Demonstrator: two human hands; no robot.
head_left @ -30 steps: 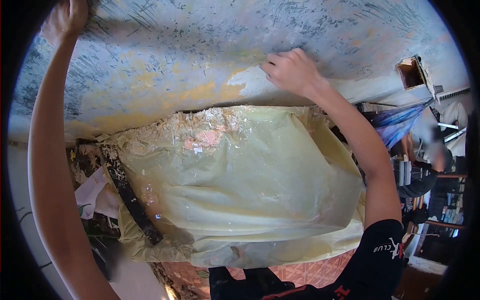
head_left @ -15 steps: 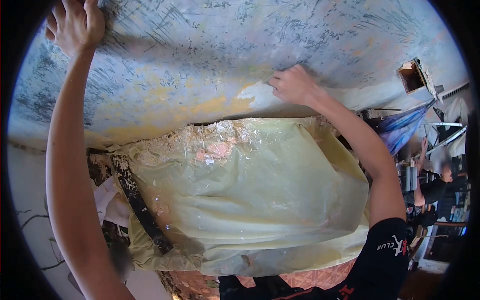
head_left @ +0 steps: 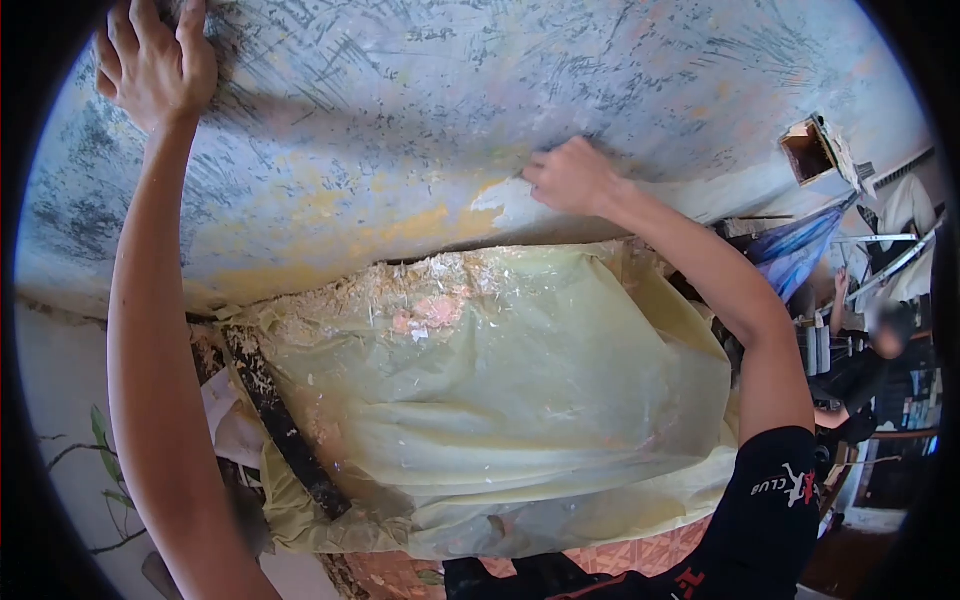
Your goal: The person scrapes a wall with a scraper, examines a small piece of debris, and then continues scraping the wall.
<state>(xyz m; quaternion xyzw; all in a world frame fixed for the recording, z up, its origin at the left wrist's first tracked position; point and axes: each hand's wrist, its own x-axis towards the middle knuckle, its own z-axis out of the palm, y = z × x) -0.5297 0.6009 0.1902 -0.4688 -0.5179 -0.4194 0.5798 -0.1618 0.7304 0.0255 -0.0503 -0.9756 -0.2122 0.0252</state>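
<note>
My left hand [head_left: 160, 68] lies with spread fingers against the blue-grey wall [head_left: 430, 80] at the upper left. Lower on the wall, right of centre, my right hand [head_left: 572, 178] is closed with its fingertips curled toward the surface. Whatever it may hold is hidden by the fingers. Just left of it is a bare white patch [head_left: 490, 203], bordered by a band of yellow paint [head_left: 390, 232]. Below the wall spreads a pale yellow-green sheet [head_left: 540, 380], with flakes and scrapings [head_left: 450, 275] heaped along its wall side.
A dark, flake-covered strip [head_left: 285, 425] lies across the sheet's left end. An open box-like recess [head_left: 808, 155] juts from the wall at right, near a purple-blue cloth [head_left: 800, 258]. Another person [head_left: 855, 375] is at far right. Reddish tiled floor [head_left: 640, 550] shows below.
My right hand has shifted slightly left along the wall, partly nearer the white patch. My left hand keeps its flat place on the wall. The person at far right has changed posture.
</note>
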